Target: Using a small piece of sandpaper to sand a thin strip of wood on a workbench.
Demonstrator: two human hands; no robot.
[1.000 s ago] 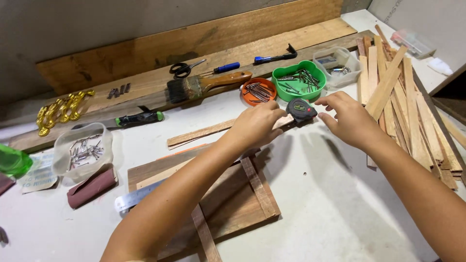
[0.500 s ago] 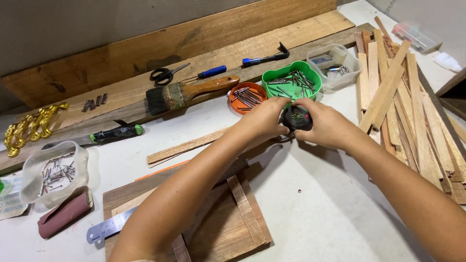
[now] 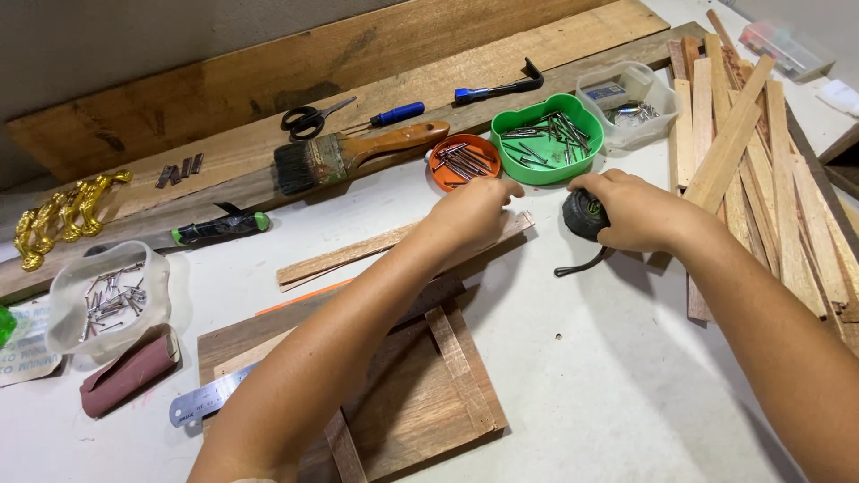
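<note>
Centre-right of frame: right hand (image 3: pixel 640 213) clamped on black tape measure (image 3: pixel 585 215); left hand (image 3: pixel 472 207) pressing fingers closed onto wood strip (image 3: pixel 394 246). Measuring apparently just begun; no blade visibly extended.

**Packages and labels on the workbench**

A small flat packet (image 3: pixel 611 90), blue and pale with a printed face, is seen lying inside the clear plastic tub (image 3: pixel 662 107) at the far right of the bench, beside the green tub. A white printed label or paper sheet (image 3: pixel 25 353) is seen at the left edge, partly tucked under another clear tub (image 3: pixel 63 295). A clear lidded box (image 3: pixel 780 46), with red and pale contents, is set at the far right corner. No screens or signs are seen.
</note>
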